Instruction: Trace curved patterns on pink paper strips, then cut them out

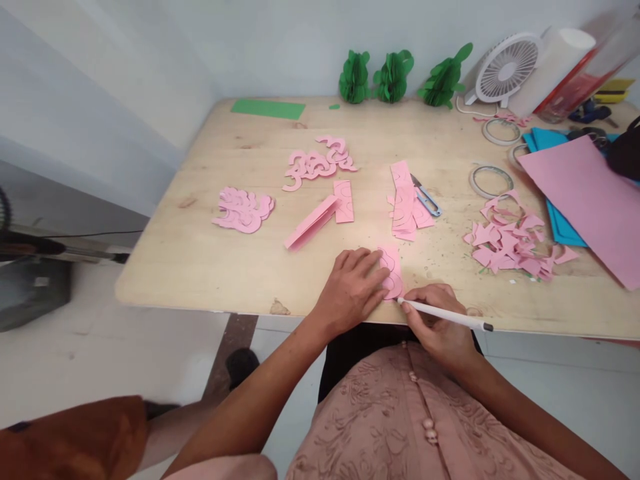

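Note:
My left hand (pixel 350 290) lies flat with its fingers stretched over the left side of a small pink paper piece (pixel 394 270) near the table's front edge. Curved dark lines run across this piece. In my right hand (pixel 443 333) is a white pen (pixel 447 315) with a dark end, its tip at the lower right corner of the paper. Just beyond lie pink strips (pixel 403 207) with drawn curves, and beside them blue-handled snips (pixel 426 198). A folded pink strip (pixel 314 221) rests against another marked piece (pixel 344 201).
Curved pink cutouts (pixel 317 163) and a stacked pile (pixel 243 210) lie left. Pink scraps (pixel 515 240), tape rolls (pixel 491 181) and pink sheets (pixel 590 193) over blue ones are right. Green paper figures (pixel 393 77) and a white fan (pixel 507 70) line the wall. Another person's leg (pixel 175 430) shows lower left.

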`<state>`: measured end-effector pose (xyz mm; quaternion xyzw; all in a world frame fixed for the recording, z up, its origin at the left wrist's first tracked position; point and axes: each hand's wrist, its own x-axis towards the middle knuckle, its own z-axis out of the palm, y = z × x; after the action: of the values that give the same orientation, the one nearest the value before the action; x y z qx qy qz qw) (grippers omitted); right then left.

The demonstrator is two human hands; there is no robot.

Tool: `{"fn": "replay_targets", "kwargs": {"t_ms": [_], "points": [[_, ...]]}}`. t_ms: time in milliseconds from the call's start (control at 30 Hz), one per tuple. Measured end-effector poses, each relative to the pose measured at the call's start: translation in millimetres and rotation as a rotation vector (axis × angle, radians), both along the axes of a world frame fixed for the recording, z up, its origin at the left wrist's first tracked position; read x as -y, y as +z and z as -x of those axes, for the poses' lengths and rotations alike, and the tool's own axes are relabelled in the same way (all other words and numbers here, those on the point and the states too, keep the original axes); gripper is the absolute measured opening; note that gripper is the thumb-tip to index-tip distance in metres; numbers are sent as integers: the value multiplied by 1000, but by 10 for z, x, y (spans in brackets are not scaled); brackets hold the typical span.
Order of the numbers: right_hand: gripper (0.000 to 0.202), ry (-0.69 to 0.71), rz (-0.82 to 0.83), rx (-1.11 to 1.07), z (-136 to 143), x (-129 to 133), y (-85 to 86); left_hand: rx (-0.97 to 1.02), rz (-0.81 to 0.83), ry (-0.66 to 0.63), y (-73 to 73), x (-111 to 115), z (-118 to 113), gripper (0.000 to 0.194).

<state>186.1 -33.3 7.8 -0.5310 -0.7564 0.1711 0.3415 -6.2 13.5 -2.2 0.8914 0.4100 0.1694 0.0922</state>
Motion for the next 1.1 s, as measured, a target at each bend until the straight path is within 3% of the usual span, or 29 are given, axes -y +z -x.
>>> {"fn": "replay_targets", "kwargs": {"t_ms": [1100], "points": [[7,-5,-4,-9,-6,-1,-23,-1,-2,0,-7,-1,-5,24]]}}
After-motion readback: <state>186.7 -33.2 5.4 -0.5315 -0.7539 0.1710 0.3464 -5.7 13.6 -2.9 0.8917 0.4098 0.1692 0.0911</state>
